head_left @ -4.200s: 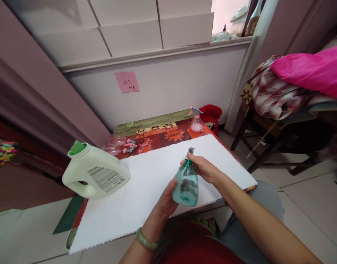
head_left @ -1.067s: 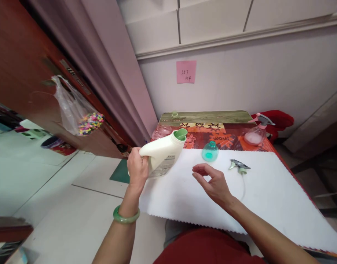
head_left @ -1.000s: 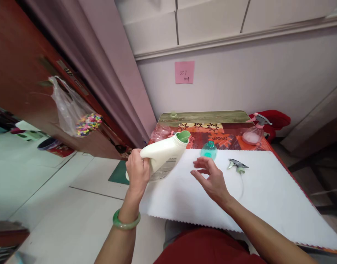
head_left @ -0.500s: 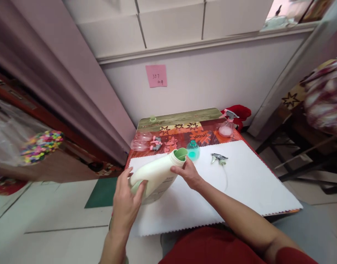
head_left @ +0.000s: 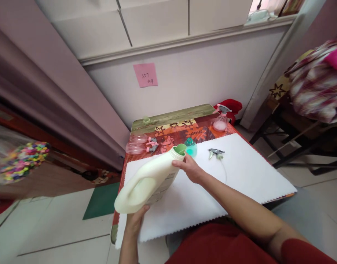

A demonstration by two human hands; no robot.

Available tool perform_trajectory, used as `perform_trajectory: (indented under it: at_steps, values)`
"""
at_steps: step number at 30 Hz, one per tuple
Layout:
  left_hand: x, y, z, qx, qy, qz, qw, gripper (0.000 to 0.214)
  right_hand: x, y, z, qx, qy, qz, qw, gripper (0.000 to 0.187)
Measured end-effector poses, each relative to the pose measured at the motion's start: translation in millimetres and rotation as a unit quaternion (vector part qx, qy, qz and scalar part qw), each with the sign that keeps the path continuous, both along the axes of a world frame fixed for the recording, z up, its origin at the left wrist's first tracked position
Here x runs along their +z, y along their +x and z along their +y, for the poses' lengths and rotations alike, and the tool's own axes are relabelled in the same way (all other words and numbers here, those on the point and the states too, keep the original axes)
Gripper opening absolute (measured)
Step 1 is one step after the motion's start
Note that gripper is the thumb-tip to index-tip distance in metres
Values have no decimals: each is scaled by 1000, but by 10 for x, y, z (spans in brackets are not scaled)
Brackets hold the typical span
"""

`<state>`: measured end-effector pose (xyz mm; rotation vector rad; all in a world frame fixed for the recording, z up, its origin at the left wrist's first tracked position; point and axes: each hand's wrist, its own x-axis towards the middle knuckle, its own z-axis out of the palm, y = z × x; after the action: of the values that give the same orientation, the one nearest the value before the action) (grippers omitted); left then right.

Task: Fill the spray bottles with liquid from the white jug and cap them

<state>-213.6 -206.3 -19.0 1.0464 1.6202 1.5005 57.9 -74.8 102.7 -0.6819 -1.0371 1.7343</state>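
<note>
Red-patterned table [head_left: 179, 137], white scallop-edged mat [head_left: 251, 172] on top. Pale-green handled jug [head_left: 154, 176]: tilted above mat, mouth angled up, nr. table's l. half. L. hand [head_left: 135, 220] holds jug's base fr. below, fingers mostly hidden; r. hand [head_left: 192, 170] grips neck. Teal spray bottle [head_left: 191, 149], open-necked, upright nr. mat's far edge, just beyond r. hand. Grey trigger sprayer [head_left: 216, 151] w/ dip tube lies on mat, right of bottle.

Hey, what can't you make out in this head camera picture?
In the head view:
Left hand: most fingers hidden behind the pale green jug.
Jug's contents: hidden by its opaque walls.
Label: print too small to read.
Plaid cloth: cut off by the right edge.
</note>
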Motion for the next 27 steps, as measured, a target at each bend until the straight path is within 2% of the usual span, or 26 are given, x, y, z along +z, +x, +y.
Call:
perform_trajectory:
  at_steps: [4, 8, 12, 17, 23, 27]
  values:
    - [90, 50, 154, -32, 21, -89, 995, 110, -2, -4, -15, -11, -23, 20, 999, 54]
    - [244, 58, 236, -43, 10, -70, 997, 107, -64, -42, -23, -62, -53, 55, 995, 57]
    - [356, 115, 275, -26, 29, -48, 998, 103, -156, -47, 21, -98, -98, 74, 988, 52]
    - [559, 263, 347, -23, 40, -27, 999, 95, -225, -18, 130, -84, -120, 48, 988, 42]
    - [924, 429, 486, -26, 66, -8, 997, 94, -213, -12, 266, -80, -138, 54, 986, 43]
    - [1086, 443, 556, -23, 75, -10, 997, 94, -182, 14, 309, -72, -146, 64, 985, 42]
